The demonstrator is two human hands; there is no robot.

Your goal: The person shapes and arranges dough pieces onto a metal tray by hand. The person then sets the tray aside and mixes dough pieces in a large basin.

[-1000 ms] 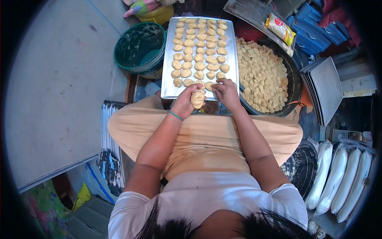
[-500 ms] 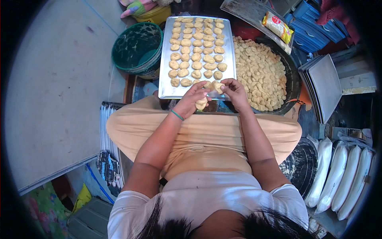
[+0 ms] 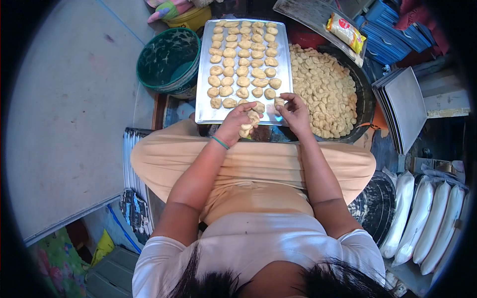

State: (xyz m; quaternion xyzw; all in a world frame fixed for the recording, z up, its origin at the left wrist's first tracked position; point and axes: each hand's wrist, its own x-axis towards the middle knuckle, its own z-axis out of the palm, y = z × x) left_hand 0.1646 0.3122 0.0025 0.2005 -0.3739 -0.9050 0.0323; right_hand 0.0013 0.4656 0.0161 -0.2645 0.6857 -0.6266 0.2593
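A metal baking tray (image 3: 282, 54) lies before me, with rows of flattened, pale yellow dough pieces (image 3: 243, 71) on it. My left hand (image 3: 231, 127) is at the tray's near edge, its fingers curled around a small lump of dough (image 3: 246, 129). Between the thumb and fingers of my right hand (image 3: 298, 117) is a single dough piece (image 3: 279, 101), held over the tray's near right corner. Whether that piece touches the tray I cannot tell. Both hands partly cover the nearest row.
Right of the tray stands a black basin (image 3: 366, 92) heaped with dough pieces (image 3: 325, 89). A green bucket (image 3: 166, 57) is on the left. Stacked trays (image 3: 405, 107) and long white plastic packs (image 3: 420, 221) stand at right. A yellow-white packet (image 3: 346, 33) lies on a sheet behind.
My right hand has moved slightly right, carrying its dough piece away from my left hand. The dough in my left hand shows more between the fingers. The view has shifted a little.
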